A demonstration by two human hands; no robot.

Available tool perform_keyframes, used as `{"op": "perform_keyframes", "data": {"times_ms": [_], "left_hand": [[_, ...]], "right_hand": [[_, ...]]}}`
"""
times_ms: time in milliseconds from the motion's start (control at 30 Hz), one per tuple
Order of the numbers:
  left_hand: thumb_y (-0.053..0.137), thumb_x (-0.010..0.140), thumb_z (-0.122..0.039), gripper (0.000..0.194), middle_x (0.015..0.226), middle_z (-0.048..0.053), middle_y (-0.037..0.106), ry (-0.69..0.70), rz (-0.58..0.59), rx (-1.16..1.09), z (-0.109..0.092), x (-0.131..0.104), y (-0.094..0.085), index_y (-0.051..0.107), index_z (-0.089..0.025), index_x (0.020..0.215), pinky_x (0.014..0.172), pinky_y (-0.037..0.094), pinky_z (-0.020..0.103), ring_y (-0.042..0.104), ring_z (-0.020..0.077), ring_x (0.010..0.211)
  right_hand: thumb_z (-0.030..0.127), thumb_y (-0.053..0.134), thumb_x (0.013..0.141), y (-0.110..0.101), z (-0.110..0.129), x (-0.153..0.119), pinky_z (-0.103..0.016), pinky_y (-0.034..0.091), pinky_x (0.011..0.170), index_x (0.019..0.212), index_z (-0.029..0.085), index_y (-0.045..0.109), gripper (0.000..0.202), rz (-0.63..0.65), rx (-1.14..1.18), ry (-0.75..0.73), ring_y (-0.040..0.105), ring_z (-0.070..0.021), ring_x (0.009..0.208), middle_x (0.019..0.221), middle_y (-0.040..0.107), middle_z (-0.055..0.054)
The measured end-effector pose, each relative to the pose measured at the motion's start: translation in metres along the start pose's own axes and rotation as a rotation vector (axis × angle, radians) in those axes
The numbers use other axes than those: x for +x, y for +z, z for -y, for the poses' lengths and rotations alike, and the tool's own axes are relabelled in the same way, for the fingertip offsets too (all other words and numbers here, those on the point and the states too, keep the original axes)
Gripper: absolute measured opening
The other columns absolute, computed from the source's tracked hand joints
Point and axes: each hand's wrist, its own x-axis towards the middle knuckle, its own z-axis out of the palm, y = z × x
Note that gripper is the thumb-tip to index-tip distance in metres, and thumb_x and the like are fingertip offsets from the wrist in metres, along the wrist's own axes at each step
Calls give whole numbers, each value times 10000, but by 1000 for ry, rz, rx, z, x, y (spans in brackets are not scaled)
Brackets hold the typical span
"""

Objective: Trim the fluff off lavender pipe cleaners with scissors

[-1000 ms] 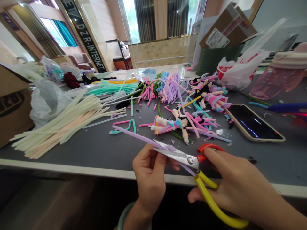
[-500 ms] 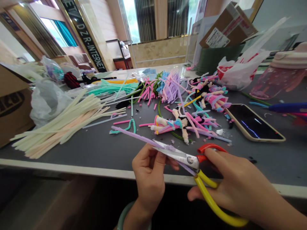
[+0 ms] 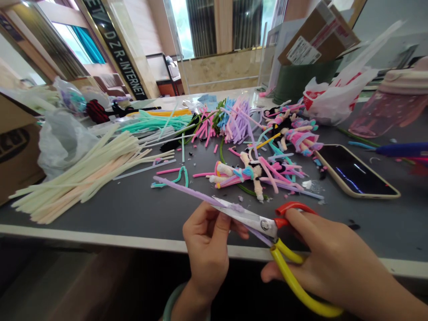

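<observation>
In my left hand (image 3: 207, 249) a lilac pipe cleaner (image 3: 182, 190) is pinched between thumb and fingers, its long end pointing up to the left. My right hand (image 3: 334, 254) grips scissors (image 3: 259, 221) with one red and one yellow handle. The blades lie along the pipe cleaner, just above my left fingertips, and bits of lilac fuzz sit on them. Behind the blades, the pipe cleaner's other end shows below the scissors' pivot. Just beyond my hands lies a small pipe-cleaner doll (image 3: 237, 171) with blue and pink parts.
Cream pipe cleaners (image 3: 80, 178) lie in a pile at left, near a cardboard box (image 3: 16, 147). Cut pink, blue and lilac pieces (image 3: 239, 120) are heaped at the back. A phone (image 3: 357, 171), more dolls (image 3: 302, 136) and a pink bottle (image 3: 381, 107) stand or lie at right.
The scissor blades look slightly closer together on the lilac pipe cleaner. Both hands stay almost in place; the view has shifted a little.
</observation>
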Motion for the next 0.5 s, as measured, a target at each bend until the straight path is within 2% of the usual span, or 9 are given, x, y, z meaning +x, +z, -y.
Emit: {"op": "perform_keyframes", "data": {"times_ms": [133, 267, 500], "left_hand": [[656, 933, -165, 145, 638, -57, 720, -2, 22, 2, 1, 2, 0, 750, -219, 836, 551, 535, 94, 651, 43, 526], [645, 934, -151, 146, 634, -46, 726, 19, 43, 63, 0, 3, -1, 736, -214, 838, 565, 563, 141, 660, 72, 525], [637, 906, -84, 199, 620, -37, 726, -24, 55, 79, -2, -1, 3, 742, -204, 787, 551, 571, 140, 662, 75, 528]], "right_hand": [[794, 312, 881, 0, 0, -1, -257, 426, 370, 800, 216, 470, 605, 19, -46, -2, 561, -150, 388, 532, 556, 14], [809, 261, 876, 0, 2, 0, -273, 473, 402, 874, 171, 514, 686, 31, -87, 12, 628, -182, 469, 623, 613, -45], [800, 250, 884, 1, 3, 0, -278, 483, 410, 875, 174, 503, 675, 21, -88, 19, 630, -185, 487, 646, 616, -64]]}}
